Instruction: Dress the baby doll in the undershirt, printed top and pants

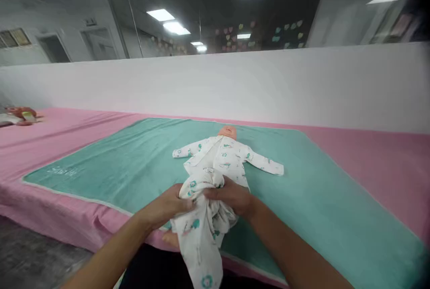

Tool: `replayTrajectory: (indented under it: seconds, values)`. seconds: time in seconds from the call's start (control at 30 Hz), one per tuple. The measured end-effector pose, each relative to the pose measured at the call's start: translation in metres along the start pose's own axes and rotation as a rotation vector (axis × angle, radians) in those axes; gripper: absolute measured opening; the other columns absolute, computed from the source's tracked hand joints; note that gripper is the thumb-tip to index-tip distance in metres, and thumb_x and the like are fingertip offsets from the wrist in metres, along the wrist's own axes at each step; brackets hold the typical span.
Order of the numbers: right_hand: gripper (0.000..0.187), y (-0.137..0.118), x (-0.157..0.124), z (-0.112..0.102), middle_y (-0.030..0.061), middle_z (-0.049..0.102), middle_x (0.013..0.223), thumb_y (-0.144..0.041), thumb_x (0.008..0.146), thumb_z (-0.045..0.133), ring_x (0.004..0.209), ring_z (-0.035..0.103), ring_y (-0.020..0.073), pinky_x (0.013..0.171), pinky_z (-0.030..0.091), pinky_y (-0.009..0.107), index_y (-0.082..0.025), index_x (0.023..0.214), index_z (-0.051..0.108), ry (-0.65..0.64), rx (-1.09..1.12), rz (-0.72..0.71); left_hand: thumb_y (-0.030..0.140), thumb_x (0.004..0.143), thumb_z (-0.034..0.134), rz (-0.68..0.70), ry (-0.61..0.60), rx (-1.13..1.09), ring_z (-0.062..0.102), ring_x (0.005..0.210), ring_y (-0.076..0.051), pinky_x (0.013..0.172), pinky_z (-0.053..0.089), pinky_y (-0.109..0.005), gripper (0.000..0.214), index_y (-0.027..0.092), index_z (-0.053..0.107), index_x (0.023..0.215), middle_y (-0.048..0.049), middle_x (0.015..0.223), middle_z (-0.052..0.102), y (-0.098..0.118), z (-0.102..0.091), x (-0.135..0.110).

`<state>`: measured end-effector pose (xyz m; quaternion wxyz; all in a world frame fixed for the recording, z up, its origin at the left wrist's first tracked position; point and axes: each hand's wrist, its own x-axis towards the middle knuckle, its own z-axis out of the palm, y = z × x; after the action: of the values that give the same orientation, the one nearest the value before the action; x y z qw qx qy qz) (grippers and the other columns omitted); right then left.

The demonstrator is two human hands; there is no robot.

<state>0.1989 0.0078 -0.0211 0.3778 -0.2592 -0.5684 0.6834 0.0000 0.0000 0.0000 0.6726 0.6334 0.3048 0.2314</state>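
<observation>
Over the pink surface (74, 128) lies a green blanket (110, 168), and near its front edge the left hand (172, 204) and the right hand (234, 196) each pinch the gathered printed cloth (200, 239) between thumb and fingers. Beyond them, the doll (228, 131) lies in a white jacket (228, 157) with sleeves (266, 163) spread; if one hand pulls harder, I think the bunched cloth could twist, or drag the doll toward the edge.

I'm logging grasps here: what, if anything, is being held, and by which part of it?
The left hand and right hand hold a white printed garment by its bunched upper part.
</observation>
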Motion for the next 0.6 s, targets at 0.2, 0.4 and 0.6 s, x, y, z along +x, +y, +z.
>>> replayTrajectory:
  seconds: [0.2,0.4,0.6]
  values:
    - [0.044,-0.019,-0.006,0.008,0.0040,0.064,0.095,-0.042,0.064,0.073,0.089,0.058,0.0198,0.079,0.045,0.034,-0.019,0.099,0.064,-0.113,-0.228,0.068,0.030,0.081,0.058,0.144,0.238,-0.342,0.063,0.079,-0.021,0.072,0.049,-0.031,0.030,0.013,0.062,0.105,-0.0104,0.091,0.068,0.001,0.014,0.002]
    - [0.042,-0.028,-0.006,0.013,0.0016,0.065,0.092,-0.036,0.059,0.077,0.086,0.059,0.0185,0.076,0.047,0.031,-0.020,0.095,0.065,-0.287,-0.305,0.131,0.036,0.085,0.052,0.083,0.253,-0.366,0.063,0.073,-0.020,0.067,0.050,-0.032,0.030,0.012,0.061,0.101,-0.0111,0.086,0.067,-0.004,0.016,0.001]
    - [0.032,-0.010,-0.003,0.009,0.0037,0.063,0.085,-0.035,0.068,0.072,0.078,0.058,0.0159,0.072,0.046,0.031,-0.016,0.092,0.063,0.002,0.079,-0.017,0.026,0.069,0.071,0.004,0.064,0.062,0.061,0.077,-0.019,0.068,0.047,-0.026,0.037,0.014,0.063,0.103,-0.0053,0.086,0.068,0.013,0.004,-0.005]
